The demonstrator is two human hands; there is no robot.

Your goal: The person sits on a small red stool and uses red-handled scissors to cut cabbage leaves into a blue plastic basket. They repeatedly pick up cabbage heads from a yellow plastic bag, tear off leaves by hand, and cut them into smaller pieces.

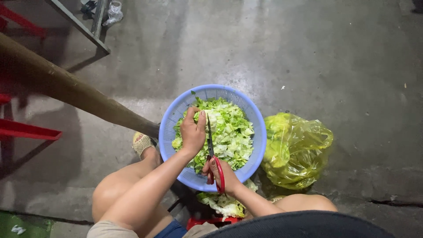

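**A:** What were the hands doing at that moment?

**B:** Take the round pale-blue perforated plastic basket on the grey concrete floor as the landmark. The left hand was over its near-left part, fingers curled around a piece of leaf and holding it up above the heap, presumably so the blades could get at it. The right hand sat at the near rim, its fingers threaded through the red loops of the red-handled scissors and closed on them; the dark blades pointed away from the person, up toward the held leaf. I couldn't tell how far apart the blades stood.

**A:** And the greens?

**B:** The chopped pale-green cabbage leaves filled the basket nearly to the rim. Holes in the wall suggest it doubles as a strainer, which would explain cutting straight into it.

**A:** Anything beside it?

**B:** Just right of the basket, touching or nearly so, lay a crumpled translucent yellow plastic bag. Below the near rim, between the person's bare knees, more uncut cabbage leaves lay on something red, close enough to pick from. Left of the basket, a foot in a woven beige sandal rested on the floor, and a long brown wooden pole slanted in from the far left toward it.
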